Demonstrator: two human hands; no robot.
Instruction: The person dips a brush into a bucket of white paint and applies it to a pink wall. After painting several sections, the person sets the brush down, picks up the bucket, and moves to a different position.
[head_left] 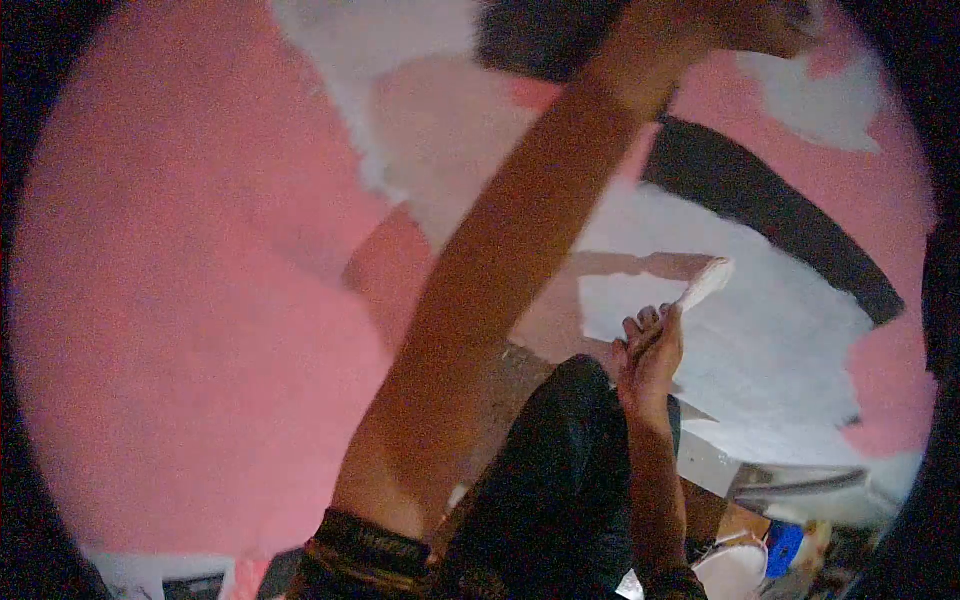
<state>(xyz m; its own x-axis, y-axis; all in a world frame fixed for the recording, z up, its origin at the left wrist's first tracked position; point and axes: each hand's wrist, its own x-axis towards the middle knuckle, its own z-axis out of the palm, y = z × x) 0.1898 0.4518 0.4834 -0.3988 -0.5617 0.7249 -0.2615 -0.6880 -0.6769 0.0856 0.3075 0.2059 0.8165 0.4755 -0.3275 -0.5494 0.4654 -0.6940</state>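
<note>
Right of centre, the right hand point(650, 352) is grasping a whitish tool point(708, 281), probably light, best held low; upper right, the left hand point(758, 26) is blurring, its grip impossible to tell.

At nine o'clock a hand could pass broadly over the pink paint point(190, 280). The left forearm point(500, 240) slants from seven o'clock to one, barring a straight crossing to the right hand point(650, 355) at four and its pale tool point(708, 282) at three. Beyond it lies room over the white paint point(780, 320). At five a dark-clothed knee point(575, 405) blocks; farther out at four, dim clutter point(785, 550) probably obstructs.
</note>
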